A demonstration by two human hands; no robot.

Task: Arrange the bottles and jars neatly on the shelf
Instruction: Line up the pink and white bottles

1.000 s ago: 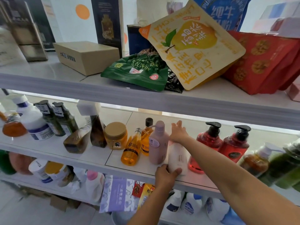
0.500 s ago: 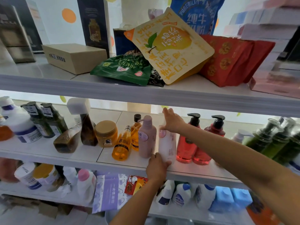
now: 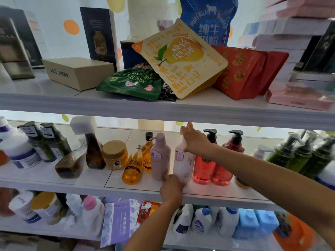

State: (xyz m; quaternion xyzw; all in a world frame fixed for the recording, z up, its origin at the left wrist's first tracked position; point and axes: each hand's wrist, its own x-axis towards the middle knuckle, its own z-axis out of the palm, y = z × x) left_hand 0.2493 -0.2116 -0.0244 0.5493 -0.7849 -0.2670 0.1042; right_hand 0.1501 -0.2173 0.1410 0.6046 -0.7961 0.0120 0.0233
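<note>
A white bottle point(image 3: 183, 163) stands upright on the middle shelf point(image 3: 126, 189) between a pink pump bottle point(image 3: 160, 156) and two red pump bottles point(image 3: 204, 169). My right hand point(image 3: 194, 142) grips its top and shoulder, and my left hand point(image 3: 171, 188) holds its base at the shelf's front edge. Left of the pink one stand two orange bottles point(image 3: 133, 167), an amber jar point(image 3: 115, 154) with a tan lid and a brown bottle point(image 3: 94, 153). Another brown bottle point(image 3: 69, 163) lies tipped over.
Dark green bottles point(image 3: 49, 142) and white tubs point(image 3: 20, 153) fill the shelf's left end, green pump bottles point(image 3: 297, 156) its right. The upper shelf point(image 3: 163, 109) holds snack bags and a cardboard box point(image 3: 78, 72). The lower shelf carries white and blue bottles point(image 3: 226, 221).
The white bottle stays upright between the pink and red bottles with both hands still on it. My head has moved, so the shelves sit differently in view.
</note>
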